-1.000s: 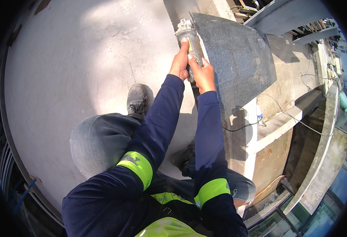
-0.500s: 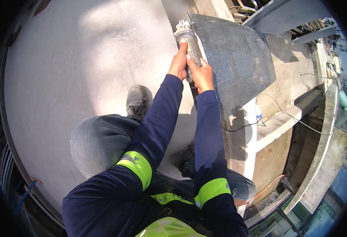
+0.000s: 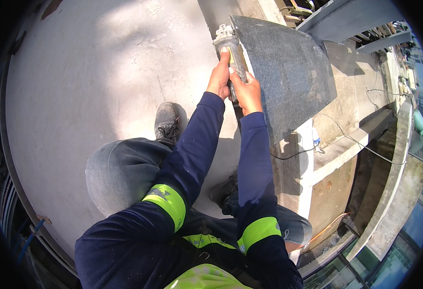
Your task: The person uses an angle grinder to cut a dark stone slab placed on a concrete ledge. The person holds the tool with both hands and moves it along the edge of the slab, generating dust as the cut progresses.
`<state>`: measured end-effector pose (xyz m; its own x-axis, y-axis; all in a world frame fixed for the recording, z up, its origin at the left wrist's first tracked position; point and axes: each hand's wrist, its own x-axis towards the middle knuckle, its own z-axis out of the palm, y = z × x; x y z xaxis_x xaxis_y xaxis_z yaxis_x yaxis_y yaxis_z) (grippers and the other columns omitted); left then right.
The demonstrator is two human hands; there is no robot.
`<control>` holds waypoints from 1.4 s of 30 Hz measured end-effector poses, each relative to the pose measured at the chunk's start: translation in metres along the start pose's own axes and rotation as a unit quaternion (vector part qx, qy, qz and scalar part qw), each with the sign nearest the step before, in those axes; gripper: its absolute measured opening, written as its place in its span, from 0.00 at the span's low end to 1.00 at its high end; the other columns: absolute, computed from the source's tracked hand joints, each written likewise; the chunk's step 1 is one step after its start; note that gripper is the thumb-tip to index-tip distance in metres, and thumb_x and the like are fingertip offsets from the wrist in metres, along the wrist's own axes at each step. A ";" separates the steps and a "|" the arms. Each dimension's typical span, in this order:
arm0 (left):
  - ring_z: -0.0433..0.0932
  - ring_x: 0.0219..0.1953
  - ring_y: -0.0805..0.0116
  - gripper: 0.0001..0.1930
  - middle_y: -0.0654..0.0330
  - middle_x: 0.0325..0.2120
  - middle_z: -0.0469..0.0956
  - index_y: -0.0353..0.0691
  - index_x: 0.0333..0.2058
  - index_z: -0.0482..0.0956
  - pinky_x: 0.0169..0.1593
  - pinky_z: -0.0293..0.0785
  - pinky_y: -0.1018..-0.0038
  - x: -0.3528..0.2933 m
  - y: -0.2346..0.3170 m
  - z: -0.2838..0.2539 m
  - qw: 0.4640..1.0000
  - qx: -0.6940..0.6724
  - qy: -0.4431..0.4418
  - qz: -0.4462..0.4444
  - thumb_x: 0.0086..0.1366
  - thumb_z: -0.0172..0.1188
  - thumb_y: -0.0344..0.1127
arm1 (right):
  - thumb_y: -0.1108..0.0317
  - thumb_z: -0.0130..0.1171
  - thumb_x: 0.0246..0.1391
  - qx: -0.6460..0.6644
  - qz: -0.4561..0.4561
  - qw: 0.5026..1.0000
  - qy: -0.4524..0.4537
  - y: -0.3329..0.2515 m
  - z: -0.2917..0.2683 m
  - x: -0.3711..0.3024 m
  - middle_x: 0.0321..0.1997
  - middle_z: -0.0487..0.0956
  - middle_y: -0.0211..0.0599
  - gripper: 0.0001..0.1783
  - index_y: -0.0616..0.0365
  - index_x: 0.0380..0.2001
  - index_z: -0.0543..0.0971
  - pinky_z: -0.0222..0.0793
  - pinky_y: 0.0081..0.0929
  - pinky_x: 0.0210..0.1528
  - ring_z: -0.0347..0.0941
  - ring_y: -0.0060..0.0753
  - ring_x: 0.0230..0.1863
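Both hands grip a grey angle grinder (image 3: 229, 45) at the left edge of a dark speckled stone slab (image 3: 288, 72). My left hand (image 3: 219, 77) wraps the tool's body from the left, thumb stretched up along it. My right hand (image 3: 246, 91) clasps the rear of the handle, right beside the slab's edge. The grinder's head sits at the slab's upper left corner; its disc is hidden from view. The slab lies on a pale concrete ledge (image 3: 293, 164). I am crouched, with my left knee (image 3: 120, 173) raised.
My dark boot (image 3: 168, 120) stands on the wide pale concrete floor (image 3: 86, 82) to the left. A thin cable (image 3: 346, 139) runs across the ledge to the right. Past the ledge, the ground drops to a lower level with walls and glass panels (image 3: 389, 260).
The grinder and both hands have slid slightly further up along the slab's left edge. My body and legs have stayed put.
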<state>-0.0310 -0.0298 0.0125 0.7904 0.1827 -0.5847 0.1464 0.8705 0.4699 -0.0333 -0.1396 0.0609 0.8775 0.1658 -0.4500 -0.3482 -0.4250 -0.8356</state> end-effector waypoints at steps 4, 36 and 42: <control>0.88 0.54 0.53 0.41 0.49 0.54 0.86 0.39 0.71 0.77 0.60 0.87 0.52 -0.004 -0.006 -0.003 1.000 0.000 -0.002 0.005 0.85 0.52 0.74 | 0.41 0.77 0.66 0.014 -0.021 1.000 0.002 0.009 0.002 -0.002 0.47 0.93 0.47 0.38 0.65 0.63 0.88 0.85 0.36 0.45 0.91 0.35 0.45; 0.89 0.46 0.57 0.40 0.50 0.47 0.87 0.38 0.67 0.78 0.53 0.88 0.54 -0.007 -0.011 -0.010 1.000 0.010 -0.010 0.019 0.84 0.52 0.74 | 0.41 0.77 0.66 0.011 -0.027 1.000 0.009 0.015 0.000 -0.010 0.47 0.93 0.45 0.37 0.63 0.63 0.88 0.84 0.37 0.45 0.91 0.36 0.43; 0.88 0.48 0.55 0.41 0.49 0.49 0.87 0.38 0.69 0.77 0.55 0.88 0.53 -0.003 -0.011 -0.009 1.000 0.011 -0.007 0.023 0.85 0.52 0.74 | 0.39 0.75 0.66 -0.010 -0.019 1.000 0.012 0.011 0.000 -0.008 0.47 0.93 0.46 0.39 0.63 0.64 0.88 0.85 0.38 0.47 0.92 0.38 0.45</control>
<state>-0.0403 -0.0360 0.0026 0.8047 0.2153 -0.5533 0.1231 0.8512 0.5102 -0.0443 -0.1458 0.0552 0.8977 0.1619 -0.4097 -0.3075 -0.4355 -0.8460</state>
